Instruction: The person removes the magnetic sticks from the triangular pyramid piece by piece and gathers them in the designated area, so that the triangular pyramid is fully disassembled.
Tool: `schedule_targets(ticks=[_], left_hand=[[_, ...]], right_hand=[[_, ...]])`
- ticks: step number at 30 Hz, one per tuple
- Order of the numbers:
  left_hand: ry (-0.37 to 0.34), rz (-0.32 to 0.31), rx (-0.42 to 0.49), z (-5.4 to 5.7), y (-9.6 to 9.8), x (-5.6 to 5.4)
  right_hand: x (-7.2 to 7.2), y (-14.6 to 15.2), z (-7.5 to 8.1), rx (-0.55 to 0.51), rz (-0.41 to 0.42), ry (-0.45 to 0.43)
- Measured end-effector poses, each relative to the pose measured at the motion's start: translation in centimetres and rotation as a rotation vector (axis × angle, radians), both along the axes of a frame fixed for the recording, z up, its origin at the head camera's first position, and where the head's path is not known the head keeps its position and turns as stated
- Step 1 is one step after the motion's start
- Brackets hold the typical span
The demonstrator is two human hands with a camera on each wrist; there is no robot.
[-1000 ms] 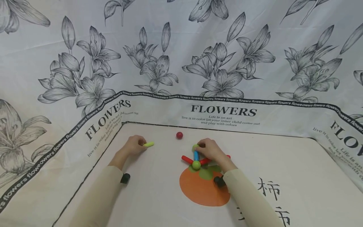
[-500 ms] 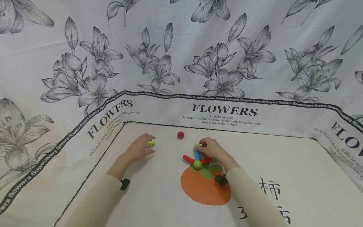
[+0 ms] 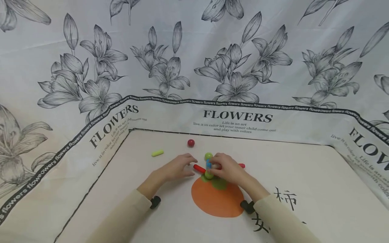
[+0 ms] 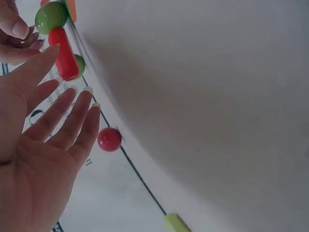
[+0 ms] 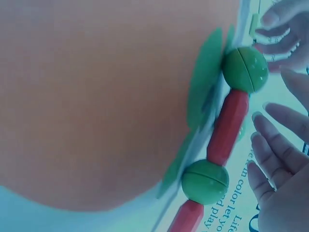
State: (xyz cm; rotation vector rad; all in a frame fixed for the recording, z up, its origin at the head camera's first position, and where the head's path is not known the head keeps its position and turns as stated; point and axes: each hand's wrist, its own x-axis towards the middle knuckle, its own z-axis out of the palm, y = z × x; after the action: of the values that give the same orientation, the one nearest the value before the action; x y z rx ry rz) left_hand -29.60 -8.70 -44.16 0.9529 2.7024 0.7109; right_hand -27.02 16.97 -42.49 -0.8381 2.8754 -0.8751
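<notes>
My left hand (image 3: 179,167), fingers spread, is beside a red rod (image 3: 199,168) at the left of a joined figure of rods and balls; nothing is in its grasp. In the left wrist view its thumb overlaps the rod, and touching cannot be told. My right hand (image 3: 226,167) hovers over the figure, partly covering a blue rod (image 3: 208,163) between a far green ball (image 3: 208,156) and a near green ball (image 3: 209,174). Its fingers look relaxed and apart in the right wrist view. Another red rod (image 5: 228,128) links the near ball to a further green ball (image 5: 205,181).
A loose yellow-green rod (image 3: 157,153) lies at the left of the table. One red ball (image 3: 190,143) rests near the back edge. An orange persimmon print (image 3: 217,199) is on the cloth before the figure, with black characters to its right. Flower-printed fabric walls stand behind.
My left hand has let go of the yellow-green rod and moved right to the figure. The right hand has left the far green ball and shifted toward the near one.
</notes>
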Motion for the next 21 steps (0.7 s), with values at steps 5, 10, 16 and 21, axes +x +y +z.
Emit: schedule_targets(ticks=[5, 10, 16, 21], left_hand=[[-0.008, -0.034, -0.001, -0.7, 1.0, -0.8], [-0.005, -0.065, 0.024, -0.7, 1.4, -1.5], [-0.023, -0.071, 0.035, -0.2, 1.7, -2.0], [-0.013, -0.071, 0.026, 0.1, 2.0, -2.3]], right_hand=[[0.5, -0.2, -0.5, 0.042, 0.058, 0.002], [0.5, -0.2, -0.7, 0.057, 0.063, 0.026], [0.2, -0.1, -0.7, 0.046, 0.059, 0.004], [0.1, -0.1, -0.7, 0.03, 0.058, -0.014]])
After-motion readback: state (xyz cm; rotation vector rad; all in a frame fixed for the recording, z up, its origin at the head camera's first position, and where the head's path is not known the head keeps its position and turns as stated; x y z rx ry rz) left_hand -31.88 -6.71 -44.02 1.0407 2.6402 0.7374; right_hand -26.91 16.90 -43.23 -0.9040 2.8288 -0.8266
